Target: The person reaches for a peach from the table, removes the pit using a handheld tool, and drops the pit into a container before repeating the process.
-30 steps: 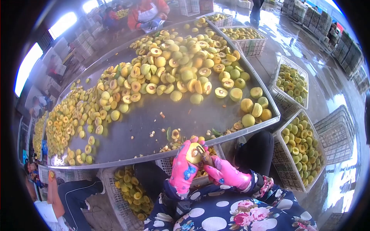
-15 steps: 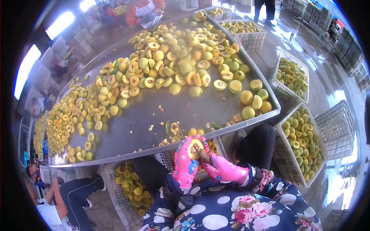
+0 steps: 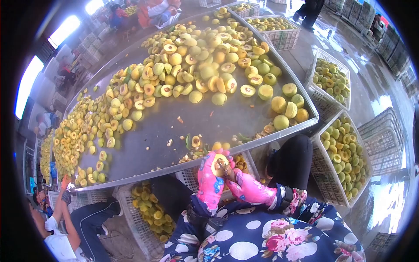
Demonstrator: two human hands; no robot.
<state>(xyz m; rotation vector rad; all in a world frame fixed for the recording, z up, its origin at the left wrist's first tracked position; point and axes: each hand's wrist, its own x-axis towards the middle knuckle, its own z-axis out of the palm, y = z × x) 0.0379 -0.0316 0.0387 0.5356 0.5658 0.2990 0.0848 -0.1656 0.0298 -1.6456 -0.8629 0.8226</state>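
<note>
My left hand [image 3: 210,183], in a pink patterned glove, is closed round a yellow peach half [image 3: 218,165] with its cut face up. My right hand [image 3: 252,188], gloved alike, grips a small brownish pitting tool [image 3: 228,171]. The tool's end lies against the middle of the peach half; its tip cannot be made out clearly. Both hands are just in front of the table's near rim, above a crate of cut peaches [image 3: 240,162] partly hidden by them.
A metal table [image 3: 161,135] carries a large heap of halved and whole peaches [image 3: 174,70]. Peach-filled crates stand at the right [image 3: 342,153] and lower left [image 3: 150,209]. Stacked crates [image 3: 384,135] rise farther right. At the left, a co-worker's hand [image 3: 65,181] is at the table edge.
The view has shifted slightly. My hands stay together, with the tool still at the peach half. At the left, a co-worker's arm has lifted toward the table's corner.
</note>
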